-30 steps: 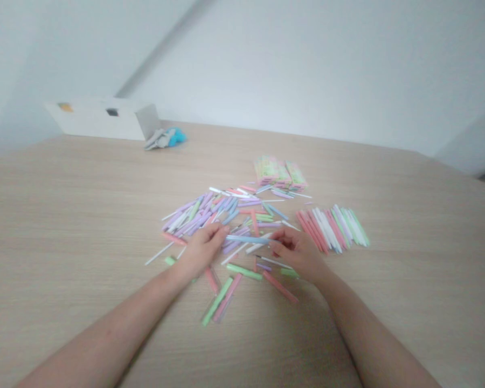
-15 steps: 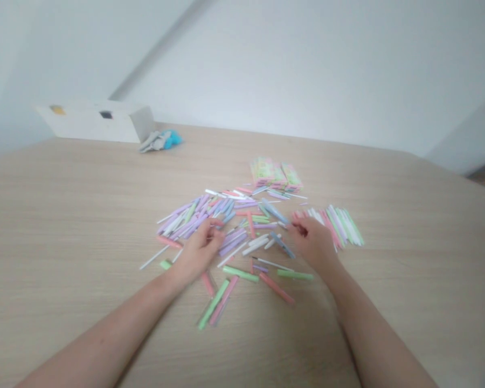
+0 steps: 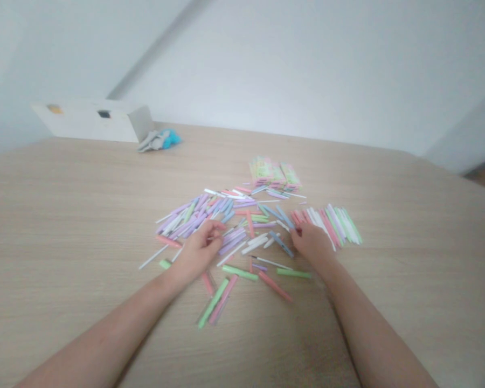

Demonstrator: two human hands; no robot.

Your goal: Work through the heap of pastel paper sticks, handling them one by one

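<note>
A loose heap of pastel pens and pen parts [image 3: 210, 213] in purple, pink, green, blue and white lies in the middle of the wooden table [image 3: 64, 215]. My left hand [image 3: 198, 252] rests at the heap's near edge. Its fingers are curled in a pinch around something small and pinkish. My right hand [image 3: 313, 243] is at the left end of a neat row of pens [image 3: 331, 223], with its fingers bent against the pink ones. A blue pen [image 3: 281, 243] lies on the table just left of that hand. Green and pink pens [image 3: 216, 302] lie scattered between my forearms.
Flat packs in green and pink [image 3: 272, 172] lie behind the heap. A white box [image 3: 92, 121] stands at the far left, with a grey and blue cloth bundle [image 3: 159, 140] beside it. A white wall rises behind the table.
A second ago both hands held the blue pen between them. It now lies on the table, and my right hand has moved right to the neat row. My left hand has barely moved.
</note>
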